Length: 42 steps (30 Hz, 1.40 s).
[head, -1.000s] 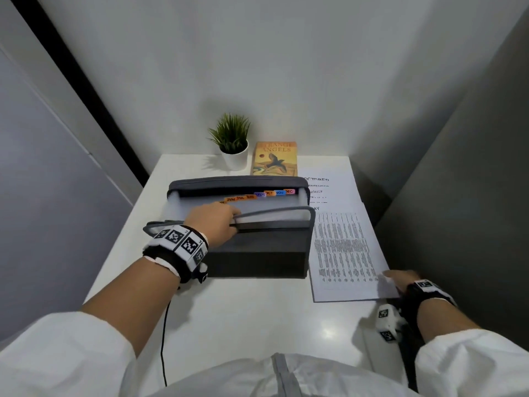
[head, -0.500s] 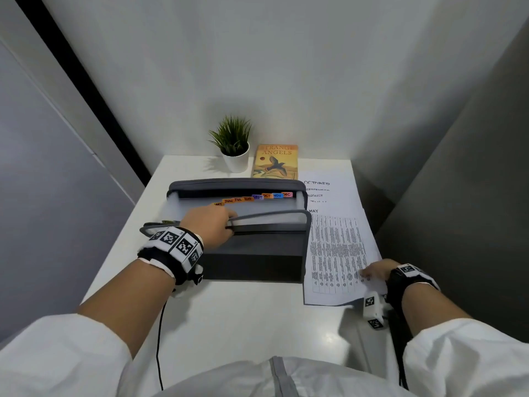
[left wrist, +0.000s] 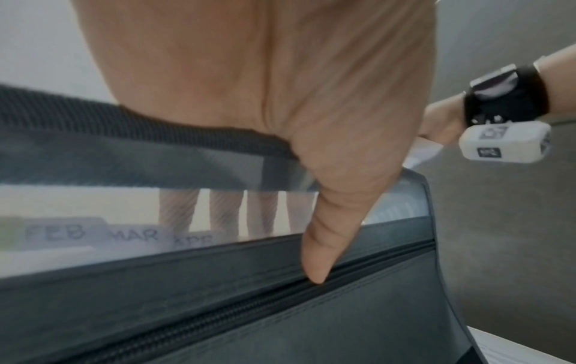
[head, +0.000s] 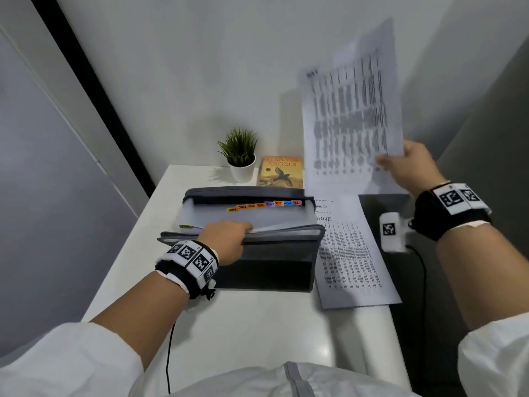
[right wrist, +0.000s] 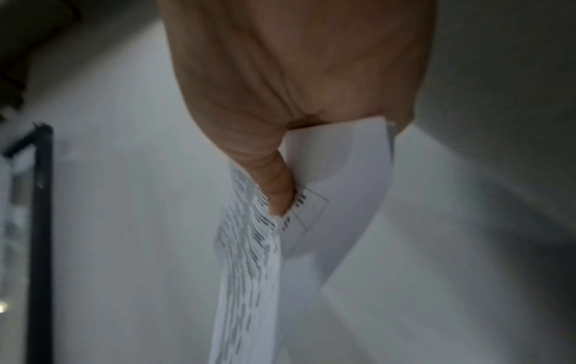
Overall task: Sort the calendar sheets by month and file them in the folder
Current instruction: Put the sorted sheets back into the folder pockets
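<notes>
Head view: one sheet aloft, one folder held open, one stack waiting.

The right hand (head: pixel 409 167) pinches the lower corner of a single MAY sheet (head: pixel 350 110), thumb on its printed face, holding it upright in the air above the table's (head: pixel 257 319) far right side. The left hand (head: pixel 226 242) curls over the front edge of the one grey accordion folder (head: pixel 266 262), four fingers inside and thumb outside on the zipper, keeping it spread. Its coloured tabs (head: pixel 264 205) run MAY through DEC, eight readable; FEB, MAR and APR show from the wrist. A stack of printed sheets (head: pixel 352 259), count unclear, lies just right of the folder, JUNE uppermost. Behind stand one potted plant (head: pixel 239 156) and one book (head: pixel 282 171).
</notes>
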Tool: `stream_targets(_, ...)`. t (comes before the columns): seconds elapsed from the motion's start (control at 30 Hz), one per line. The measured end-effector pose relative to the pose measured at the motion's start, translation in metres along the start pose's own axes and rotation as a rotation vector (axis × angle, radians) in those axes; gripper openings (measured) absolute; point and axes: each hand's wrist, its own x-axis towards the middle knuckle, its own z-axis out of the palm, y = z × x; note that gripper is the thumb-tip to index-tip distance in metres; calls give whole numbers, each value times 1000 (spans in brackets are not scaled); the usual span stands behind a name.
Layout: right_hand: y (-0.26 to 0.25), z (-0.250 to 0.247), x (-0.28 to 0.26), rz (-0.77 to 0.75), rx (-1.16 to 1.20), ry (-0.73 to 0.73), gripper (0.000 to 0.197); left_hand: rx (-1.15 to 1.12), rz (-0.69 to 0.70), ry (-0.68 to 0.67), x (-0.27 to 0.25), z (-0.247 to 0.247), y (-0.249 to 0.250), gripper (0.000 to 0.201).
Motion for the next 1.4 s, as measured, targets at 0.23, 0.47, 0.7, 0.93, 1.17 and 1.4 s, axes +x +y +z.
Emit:
stream_targets(0.23, -69, 73, -17, -203, 97, -278, 13, -32, 32, -24, -4, 0, -2, 48)
stream_targets(0.47, -80, 106, -24, -311, -346, -530, 21, -10, 34, -29, -9, 3, -1, 40)
stream_targets(0.7, -94, 114, -29, -371, -702, -561, 22, -30, -15, 27, -15, 2, -7, 42)
stream_targets(0.93, -103, 123, -38, -405, -825, -571, 25, -42, -230, -38, -18, -3, -29, 55)
stream_targets(1.17, -110, 120, -40, -355, -862, -584, 25, -64, -254, -42, -15, -3, -35, 69)
stream_targets(1.4, -110, 148, -66, -385, -1058, -764, 34, -39, -230, -48, -14, 2, -35, 73)
